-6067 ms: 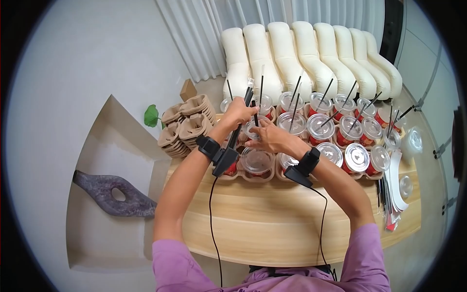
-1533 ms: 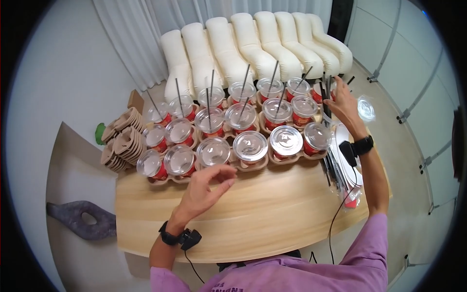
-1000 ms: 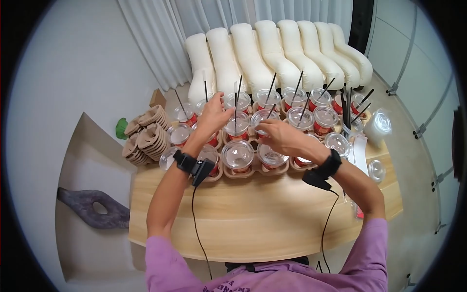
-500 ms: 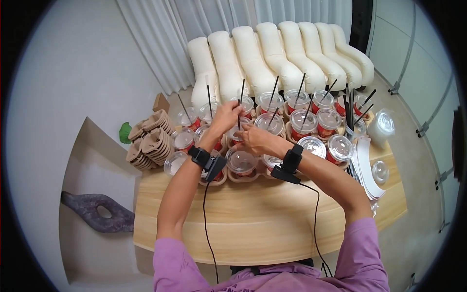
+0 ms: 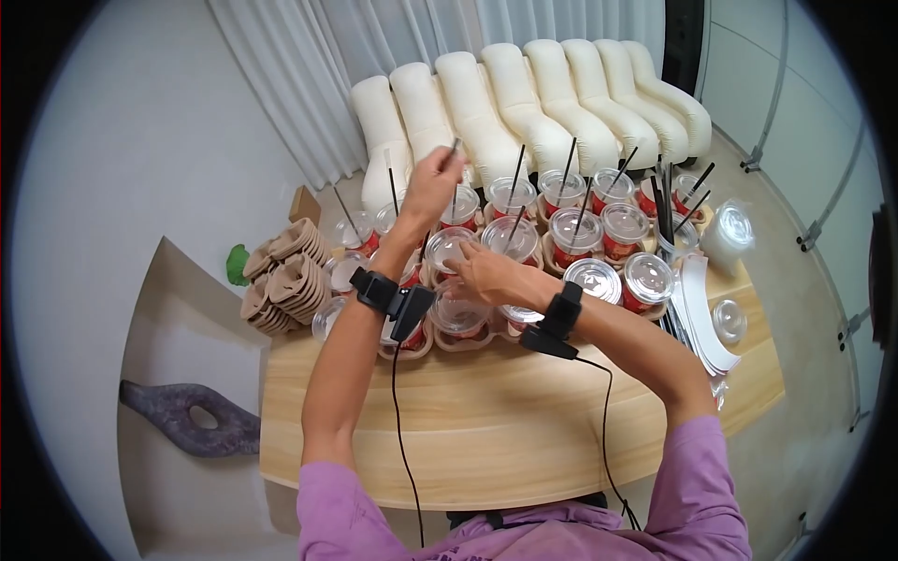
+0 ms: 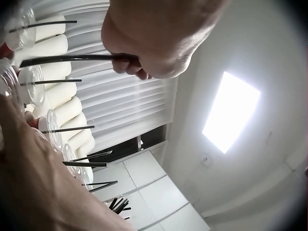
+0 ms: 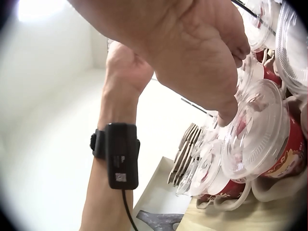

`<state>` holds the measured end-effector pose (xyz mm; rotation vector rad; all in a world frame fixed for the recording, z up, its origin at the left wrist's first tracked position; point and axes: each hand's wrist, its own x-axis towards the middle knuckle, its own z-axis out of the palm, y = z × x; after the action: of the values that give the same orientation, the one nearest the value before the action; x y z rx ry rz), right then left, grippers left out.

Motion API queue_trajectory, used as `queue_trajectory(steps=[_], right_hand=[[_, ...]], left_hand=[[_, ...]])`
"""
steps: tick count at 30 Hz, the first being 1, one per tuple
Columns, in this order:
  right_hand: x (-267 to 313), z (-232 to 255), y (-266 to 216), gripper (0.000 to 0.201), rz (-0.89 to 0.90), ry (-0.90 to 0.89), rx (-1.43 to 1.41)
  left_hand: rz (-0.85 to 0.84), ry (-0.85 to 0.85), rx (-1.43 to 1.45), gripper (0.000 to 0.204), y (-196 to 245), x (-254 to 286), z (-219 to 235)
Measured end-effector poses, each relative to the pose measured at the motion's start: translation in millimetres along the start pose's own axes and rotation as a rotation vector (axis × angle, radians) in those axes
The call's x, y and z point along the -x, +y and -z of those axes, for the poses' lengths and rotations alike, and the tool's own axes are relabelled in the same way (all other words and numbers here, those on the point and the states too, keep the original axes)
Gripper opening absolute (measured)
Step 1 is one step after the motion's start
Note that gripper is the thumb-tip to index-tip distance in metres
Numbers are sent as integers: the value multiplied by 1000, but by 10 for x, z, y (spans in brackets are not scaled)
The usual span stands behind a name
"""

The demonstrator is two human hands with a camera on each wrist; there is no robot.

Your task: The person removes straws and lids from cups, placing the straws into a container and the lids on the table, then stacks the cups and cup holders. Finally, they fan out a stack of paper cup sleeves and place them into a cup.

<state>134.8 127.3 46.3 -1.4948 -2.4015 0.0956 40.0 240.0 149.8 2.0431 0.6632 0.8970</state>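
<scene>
My left hand, raised over the back rows of cups, grips a black straw. In the left wrist view that straw runs out of the curled fingers toward the cups, its far end free in the air. My right hand reaches in from the right with its fingers at the lid of a middle-row cup. Its thumb and fingertips lie spread apart close to the clear lids in the right wrist view. Red cups with clear lids stand in rows in brown pulp carriers; a front-row cup sits just below the right hand.
Several back-row cups hold upright black straws. A bundle of straws stands at the right, beside stacked lids and white curved strips. Stacked carriers stand at left on the wooden table. A cream sofa is behind.
My left hand has risen with the straw from the middle-row lid. Before that, my right hand went to the straw bundle and back; it now stays at the middle-row cup.
</scene>
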Motion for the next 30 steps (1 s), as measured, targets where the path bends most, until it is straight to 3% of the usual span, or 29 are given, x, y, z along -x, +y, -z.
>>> queue_trajectory(steps=[2,4,6,8,9,12,17,19,21,26,28,30], right_hand=[[167,79,-62,55,52,84,4],[414,372,-203,53,-32,30,-151],[591,675,-312,47,-88,-17,-156],[698,882,-342,44,-313,-173,-93],[737,929,-341,45,-374,-162,-95],[772,657,-67,50,-329,-51,62],[655,316,210,60,-226,12,95],[628,301,215,62,-241,38,100],[591,331,245,63,-282,-114,-5],[607,307,227,62,-225,-57,58],[609,280,238,62,-224,-55,50],[612,226,262,63,-198,-13,89]], left_hand=[[-31,-57,-36,33,-27,2,-56],[-24,-397,-166,41,-8,24,-69],[51,-485,-117,53,-90,-31,-135],[-14,-594,-222,60,-170,-79,-222],[12,-612,-191,62,-239,-116,-289],[45,-609,-221,57,-45,-65,-399],[-129,-640,-210,33,-249,-129,-573],[-18,-580,-249,26,-222,-88,-598],[-4,-564,-282,26,-164,-56,-583],[105,-449,-323,27,45,-76,-477],[-112,-205,-40,30,-43,-163,-453],[-193,-133,-12,36,-44,-245,-413]])
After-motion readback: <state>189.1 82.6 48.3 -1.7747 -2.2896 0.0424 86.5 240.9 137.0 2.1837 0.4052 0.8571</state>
